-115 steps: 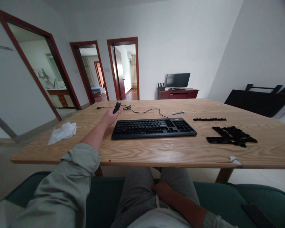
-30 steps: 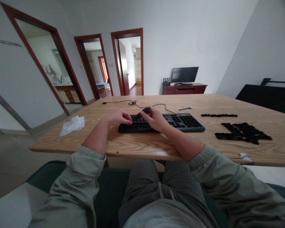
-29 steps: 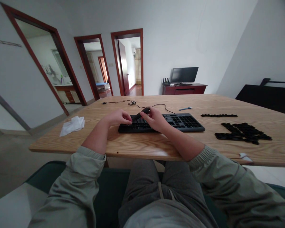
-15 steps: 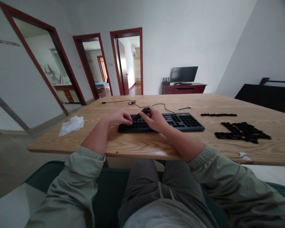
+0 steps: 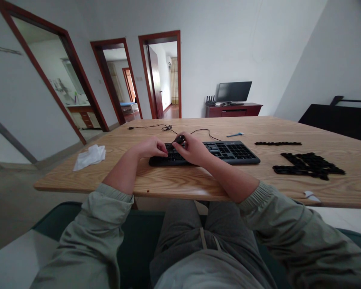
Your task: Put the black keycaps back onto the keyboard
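A black keyboard [image 5: 237, 153] lies on the wooden table in front of me, its keys partly covered by my hands. My right hand [image 5: 195, 149] is closed around a dark tool with a thick black handle [image 5: 179, 139], held tilted over the left part of the keyboard. The tool's kind and its lower end are hard to make out. My left hand [image 5: 152, 148] rests at the keyboard's left end, thumb and fingers pinched together close to the tool's lower end. Whatever those fingers hold is hidden or too small to name.
Loose black keys lie grouped [image 5: 311, 165] at the right, with a row of them [image 5: 277, 143] behind. A small blue tool [image 5: 235, 135] sits beyond the keyboard. The cable [image 5: 167, 128] is coiled at the back. White tissue [image 5: 90, 157] lies left; a white scrap [image 5: 311, 196] is at the front edge.
My right hand has shifted slightly left and tipped the black tool more upright. My left hand stays pinched at the keyboard's left end. The camera view has shifted slightly.
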Demonstrator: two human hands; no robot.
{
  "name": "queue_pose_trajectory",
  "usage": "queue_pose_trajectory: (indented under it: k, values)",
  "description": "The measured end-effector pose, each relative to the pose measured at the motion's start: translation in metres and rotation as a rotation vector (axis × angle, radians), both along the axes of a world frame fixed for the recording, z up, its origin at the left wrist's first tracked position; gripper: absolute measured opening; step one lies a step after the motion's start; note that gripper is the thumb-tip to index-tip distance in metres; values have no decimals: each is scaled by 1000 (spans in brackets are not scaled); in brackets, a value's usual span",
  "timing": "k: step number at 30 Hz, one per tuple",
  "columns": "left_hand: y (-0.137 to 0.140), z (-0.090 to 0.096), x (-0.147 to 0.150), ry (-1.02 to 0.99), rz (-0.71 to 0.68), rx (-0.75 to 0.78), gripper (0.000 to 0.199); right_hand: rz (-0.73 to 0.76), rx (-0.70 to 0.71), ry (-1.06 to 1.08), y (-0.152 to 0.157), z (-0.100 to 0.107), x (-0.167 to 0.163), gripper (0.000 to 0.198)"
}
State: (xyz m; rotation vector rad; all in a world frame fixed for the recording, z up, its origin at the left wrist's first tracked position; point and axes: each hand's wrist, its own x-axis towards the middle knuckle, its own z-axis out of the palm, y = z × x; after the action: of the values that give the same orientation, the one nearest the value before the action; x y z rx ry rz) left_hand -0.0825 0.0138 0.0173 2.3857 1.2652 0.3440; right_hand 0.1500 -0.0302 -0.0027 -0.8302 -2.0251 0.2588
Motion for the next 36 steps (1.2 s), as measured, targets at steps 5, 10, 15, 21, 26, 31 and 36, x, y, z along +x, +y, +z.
queue_pose_trajectory:
  k: [5,10,15,21,26,31,36]
  values:
    - [-3,5,-8,-2,-19,-45,27,46,32,4,-8,0,0,24]
    - [-6,8,-7,42,8,-61,22,59,37,-5,-8,0,3,24]
    - [-7,8,-1,66,41,-56,23,111,35,-24,-5,2,6,24]
    - [-9,9,-1,8,87,119,30,150,-21,-32,-3,5,13,22]
    - [-19,12,15,-242,-71,200,48,159,-42,-3,-1,7,13,24]
    - [-24,6,41,-176,-169,224,40,213,-22,5,0,8,8,25]
    - [-15,-6,48,-37,-110,410,31,176,6,26,10,-2,11,34]
